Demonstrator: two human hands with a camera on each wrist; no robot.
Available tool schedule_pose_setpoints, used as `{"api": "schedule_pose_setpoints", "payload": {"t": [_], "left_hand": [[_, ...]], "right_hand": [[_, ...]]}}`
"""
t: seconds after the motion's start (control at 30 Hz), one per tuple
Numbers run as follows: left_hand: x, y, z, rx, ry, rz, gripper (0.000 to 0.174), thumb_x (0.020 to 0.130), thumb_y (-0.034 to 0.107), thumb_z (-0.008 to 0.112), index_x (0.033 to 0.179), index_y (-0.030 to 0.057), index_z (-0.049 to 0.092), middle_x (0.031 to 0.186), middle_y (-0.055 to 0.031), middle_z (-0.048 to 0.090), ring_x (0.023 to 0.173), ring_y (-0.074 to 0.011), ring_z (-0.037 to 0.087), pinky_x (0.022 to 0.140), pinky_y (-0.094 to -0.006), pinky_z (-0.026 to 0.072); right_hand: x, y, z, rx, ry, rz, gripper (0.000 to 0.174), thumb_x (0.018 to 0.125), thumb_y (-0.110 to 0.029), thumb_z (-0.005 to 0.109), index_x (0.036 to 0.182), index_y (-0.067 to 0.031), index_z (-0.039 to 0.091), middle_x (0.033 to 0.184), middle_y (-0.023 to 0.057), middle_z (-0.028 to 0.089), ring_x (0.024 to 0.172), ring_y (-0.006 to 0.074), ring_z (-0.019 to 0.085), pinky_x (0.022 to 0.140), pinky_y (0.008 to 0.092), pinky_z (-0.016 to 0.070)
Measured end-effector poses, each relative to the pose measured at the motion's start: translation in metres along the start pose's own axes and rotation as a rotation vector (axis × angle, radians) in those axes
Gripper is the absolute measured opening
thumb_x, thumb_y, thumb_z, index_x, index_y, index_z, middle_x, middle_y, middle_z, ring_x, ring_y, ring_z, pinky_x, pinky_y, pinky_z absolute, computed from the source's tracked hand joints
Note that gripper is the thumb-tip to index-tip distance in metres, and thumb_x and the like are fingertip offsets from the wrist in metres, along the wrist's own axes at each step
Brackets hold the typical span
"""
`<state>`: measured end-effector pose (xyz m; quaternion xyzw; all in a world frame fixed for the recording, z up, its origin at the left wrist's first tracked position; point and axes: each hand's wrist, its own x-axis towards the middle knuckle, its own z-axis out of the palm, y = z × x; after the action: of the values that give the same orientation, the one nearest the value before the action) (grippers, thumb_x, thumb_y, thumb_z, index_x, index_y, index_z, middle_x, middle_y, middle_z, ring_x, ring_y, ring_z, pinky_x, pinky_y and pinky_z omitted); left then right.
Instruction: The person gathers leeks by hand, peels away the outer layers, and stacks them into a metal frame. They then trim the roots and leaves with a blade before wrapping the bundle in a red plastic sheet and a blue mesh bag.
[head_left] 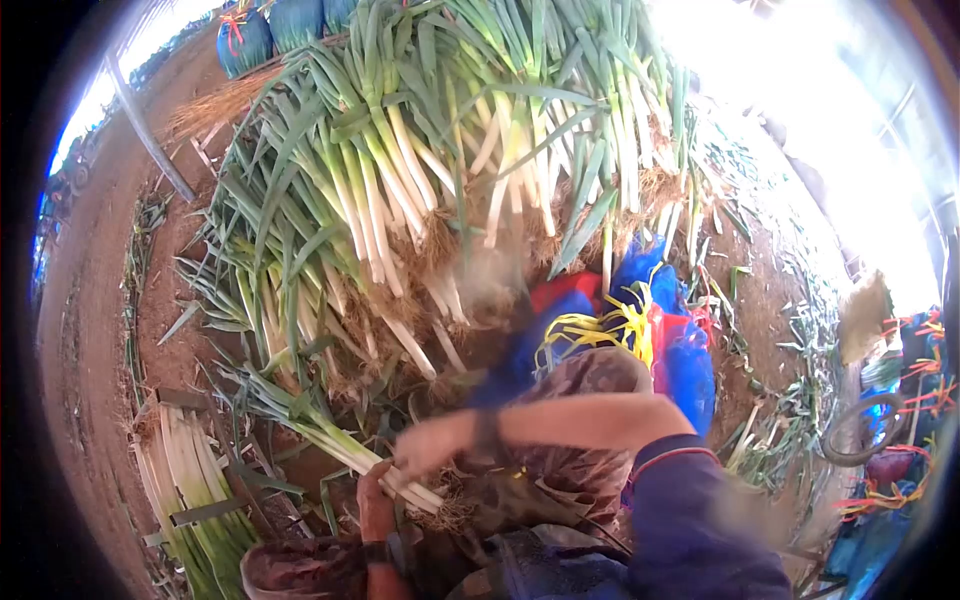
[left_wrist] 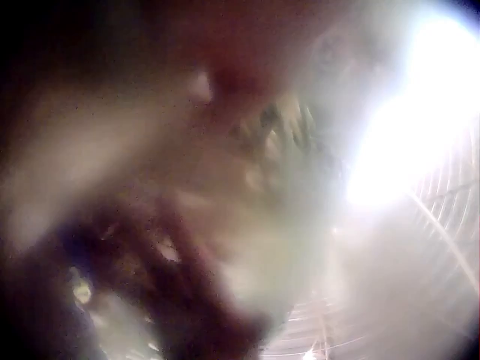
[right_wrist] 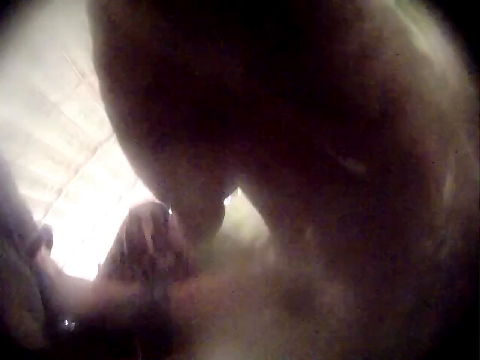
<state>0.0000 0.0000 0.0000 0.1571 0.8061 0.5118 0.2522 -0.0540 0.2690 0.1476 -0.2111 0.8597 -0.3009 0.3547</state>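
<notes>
A few long green onions [head_left: 335,440] lie slantwise across the person's lap, roots [head_left: 452,512] toward the body and leaves toward the far left. The left hand [head_left: 375,505] grips their white stalks a little above the roots. Over the same stalks, the right hand [head_left: 435,445] is motion-blurred, its fingertips right at them just beyond the left hand. Both wrist views are dark and smeared; in the right wrist view the right hand [right_wrist: 225,112] is a dark shape with a pale green patch behind it. Whether the right fingers pinch a stalk, I cannot tell.
A large heap of green onions [head_left: 390,170] with roots spreads ahead. At left lies a row of white-stalked onions [head_left: 185,460]. Yellow ties [head_left: 600,335] rest on blue and red net bags [head_left: 690,375] beside the knee. Leaf scraps [head_left: 800,370] litter the soil at right.
</notes>
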Motion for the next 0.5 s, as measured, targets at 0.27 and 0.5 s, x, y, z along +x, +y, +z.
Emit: {"api": "schedule_pose_setpoints", "payload": {"t": [0.27,0.5], "left_hand": [[0.018,0.008,0.014,-0.514,0.111,-0.276,0.029,0.093,0.012,0.062,0.119,-0.0001,0.06,0.111,-0.0125,0.065,0.104,-0.0209,0.06,0.088,-0.0335,0.0501],[0.027,-0.011,0.026,-0.755,0.223,-0.555,0.031,0.087,0.008,0.067,0.115,-0.0016,0.057,0.101,-0.0102,0.063,0.097,-0.0226,0.061,0.086,-0.0366,0.0505]], "right_hand": [[-0.187,0.171,-0.161,0.918,1.204,0.131,0.062,0.09,-0.041,0.066,0.132,0.0023,0.053,0.139,0.0238,0.051,0.121,0.0325,0.058,0.101,0.0453,0.0501],[-0.234,0.405,-0.026,0.989,1.445,0.998,0.038,0.093,-0.018,0.061,0.127,-0.0082,0.048,0.096,0.0108,0.064,0.071,0.0231,0.067,0.059,0.0377,0.0577]]}}
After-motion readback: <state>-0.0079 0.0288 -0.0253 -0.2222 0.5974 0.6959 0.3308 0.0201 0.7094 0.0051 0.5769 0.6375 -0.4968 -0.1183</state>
